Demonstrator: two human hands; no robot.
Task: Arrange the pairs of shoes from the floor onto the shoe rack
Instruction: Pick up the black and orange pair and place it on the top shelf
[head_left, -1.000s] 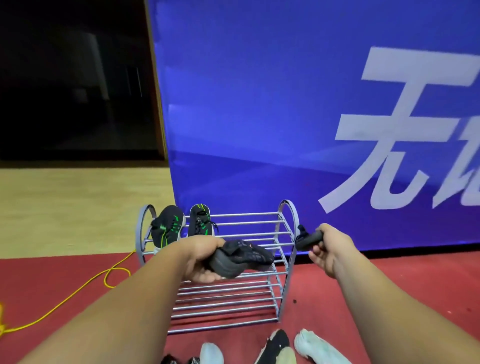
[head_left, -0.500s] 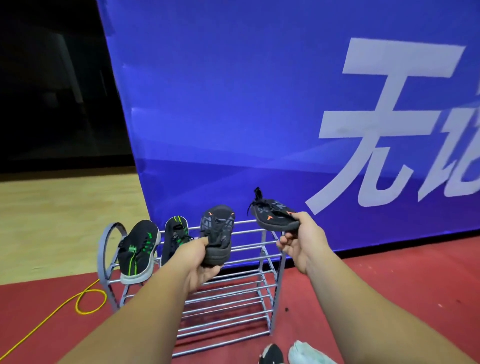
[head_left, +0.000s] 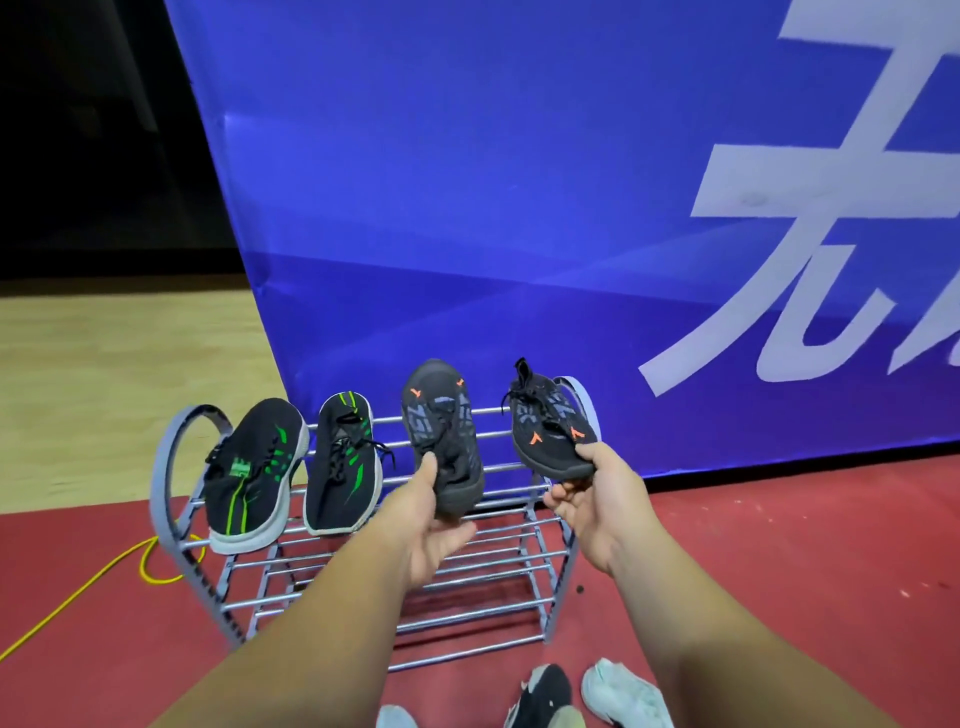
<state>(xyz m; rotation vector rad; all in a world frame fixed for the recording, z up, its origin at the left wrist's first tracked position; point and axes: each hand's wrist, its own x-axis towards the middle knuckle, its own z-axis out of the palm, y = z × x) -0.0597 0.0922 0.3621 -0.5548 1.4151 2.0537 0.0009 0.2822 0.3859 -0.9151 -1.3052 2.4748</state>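
1. left hand (head_left: 431, 525) grips the heel of one black-orange shoe (head_left: 441, 431), toe pointing away, over the shoe rack (head_left: 171, 467) top tier.
2. right hand (head_left: 592, 499) pinches the heel of second black-orange shoe (head_left: 550, 431) at the rack's right end (bar contact unclear).
3. green-striped pair (head_left: 254, 467) lies on the top tier, left side.
4. white shoe (head_left: 618, 691) and dark shoe (head_left: 543, 693) on the red floor (head_left: 779, 545).

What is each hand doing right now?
Left hand: holds a black-and-orange shoe by its heel.
Right hand: holds the matching shoe by its heel.
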